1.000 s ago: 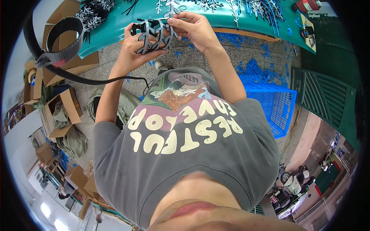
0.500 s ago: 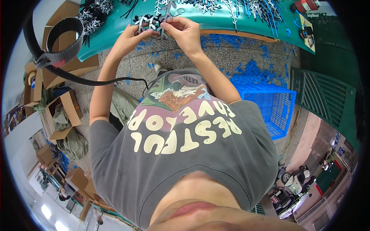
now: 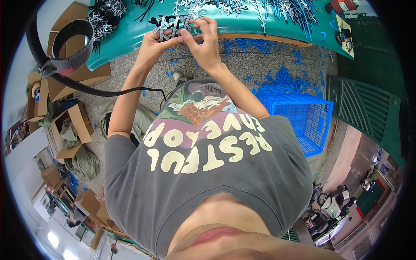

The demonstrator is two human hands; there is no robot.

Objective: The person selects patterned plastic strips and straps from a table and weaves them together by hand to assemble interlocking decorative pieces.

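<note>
Silver-and-black leaf-patterned strips (image 3: 174, 25) run over the near edge of the green table, between my two hands. My left hand (image 3: 151, 49) grips their left side, thumb stretched along the lower ends toward the other hand. Close against it, my right hand (image 3: 205, 46) pinches the strips with thumb and bent fingers. The thumb tips nearly meet below the strips. Where the strips cross behind the fingers, their ends are hidden.
On the green table (image 3: 242, 25) lie a black-and-silver bundle (image 3: 106, 24) and several blue and silver strips (image 3: 299, 17). A black hose-like arm with a ring (image 3: 71, 45) stands at left, near cardboard boxes (image 3: 80, 123). Blue scraps (image 3: 284, 82) and a blue crate (image 3: 310, 123) are at right.
My left hand has moved right and closed in on the strips. My right hand has shifted slightly left and down, so both hands are now closer together.
</note>
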